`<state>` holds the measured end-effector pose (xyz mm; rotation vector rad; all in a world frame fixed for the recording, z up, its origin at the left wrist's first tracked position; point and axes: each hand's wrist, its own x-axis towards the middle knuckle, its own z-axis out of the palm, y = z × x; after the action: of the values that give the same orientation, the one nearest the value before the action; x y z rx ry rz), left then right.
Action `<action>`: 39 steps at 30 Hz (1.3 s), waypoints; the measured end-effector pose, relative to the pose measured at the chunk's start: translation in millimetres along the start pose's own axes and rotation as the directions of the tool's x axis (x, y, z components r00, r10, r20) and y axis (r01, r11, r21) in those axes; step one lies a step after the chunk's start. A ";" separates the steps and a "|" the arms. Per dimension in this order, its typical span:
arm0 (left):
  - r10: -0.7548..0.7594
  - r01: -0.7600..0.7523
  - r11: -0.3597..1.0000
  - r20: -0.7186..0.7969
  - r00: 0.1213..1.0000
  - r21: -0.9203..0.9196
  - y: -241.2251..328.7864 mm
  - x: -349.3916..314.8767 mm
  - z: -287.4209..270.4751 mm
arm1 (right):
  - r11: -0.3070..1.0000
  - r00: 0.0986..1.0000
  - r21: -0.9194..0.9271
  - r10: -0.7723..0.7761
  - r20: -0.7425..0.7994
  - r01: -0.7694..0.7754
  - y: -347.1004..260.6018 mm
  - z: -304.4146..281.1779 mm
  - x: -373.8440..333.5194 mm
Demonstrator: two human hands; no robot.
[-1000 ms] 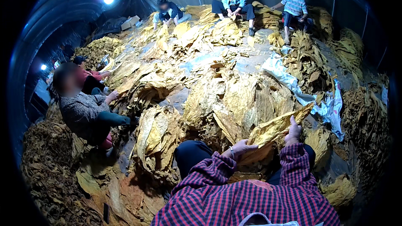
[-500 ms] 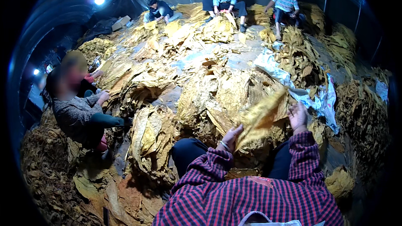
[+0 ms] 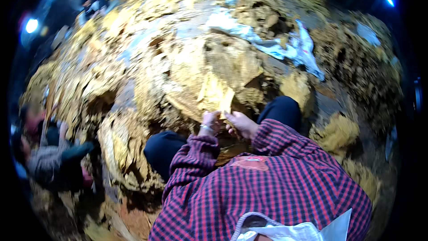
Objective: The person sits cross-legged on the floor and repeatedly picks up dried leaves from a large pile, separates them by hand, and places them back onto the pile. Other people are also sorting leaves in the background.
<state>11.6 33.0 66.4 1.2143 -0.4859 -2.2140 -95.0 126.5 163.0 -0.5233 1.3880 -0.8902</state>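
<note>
Both hands are close together in front of my knees, on a dried yellow-brown tobacco leaf (image 3: 216, 94). My left hand (image 3: 211, 123), with a bracelet at the wrist, is closed around the leaf's near end. Just right of it, my right hand (image 3: 241, 124) pinches the same end, thumb toward the left hand. The leaf points away from me, over a heap of dried leaves (image 3: 236, 64). Motion blur hides the fine detail of the fingertips.
Bunched leaves (image 3: 127, 151) lie left of my left knee (image 3: 164, 152), and more clumps (image 3: 335, 134) sit to the right. A pale blue-white cloth (image 3: 281, 50) stretches across the pile. One co-worker (image 3: 53, 160) sits at left; others are along the far side.
My right hand, earlier apart from the leaf with fingers spread, has come in beside the left and closed on its near end. The view has tilted down and swung right.
</note>
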 end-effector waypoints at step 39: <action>-0.121 0.188 0.951 -0.263 0.957 0.247 -29.2 -22.2 -36.6 | 0.970 0.652 0.243 0.172 -0.739 0.019 231.5 -359.5 12.7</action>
<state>43.6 68.0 45.3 1.6985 -0.6233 -2.1334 -392.8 317.0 -78.0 0.1427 2.0084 -1.2586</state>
